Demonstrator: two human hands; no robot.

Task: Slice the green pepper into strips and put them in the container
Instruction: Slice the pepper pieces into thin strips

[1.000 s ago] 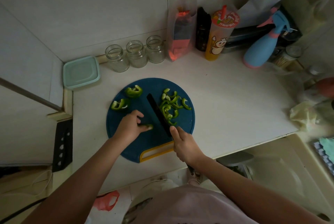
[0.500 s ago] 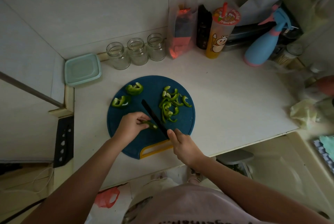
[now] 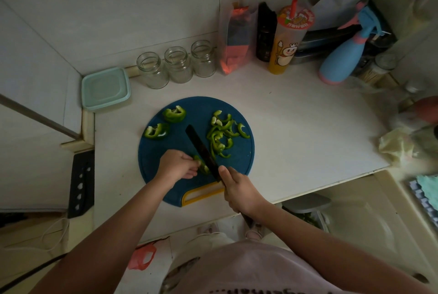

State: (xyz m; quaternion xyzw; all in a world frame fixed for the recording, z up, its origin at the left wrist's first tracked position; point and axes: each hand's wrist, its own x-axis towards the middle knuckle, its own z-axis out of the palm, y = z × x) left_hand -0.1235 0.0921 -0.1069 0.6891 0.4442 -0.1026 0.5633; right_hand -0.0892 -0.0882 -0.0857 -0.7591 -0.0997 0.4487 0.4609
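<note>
1. White counter [image 3: 296, 127]; blue cutting board [image 3: 175, 140] sits lower centre of frame.
2. Your right hand [image 3: 239, 193] is clenched round the knife [image 3: 201, 149] handle.
3. Your left hand [image 3: 176, 166] pinches a pepper piece [image 3: 202, 166] just left of the blade.
4. Cut strips [image 3: 220, 132] lie right of the blade; two pepper chunks [image 3: 174, 114] upper left of board.
5. Lidded teal container [image 3: 105, 88] sits upper left, off the board.
</note>
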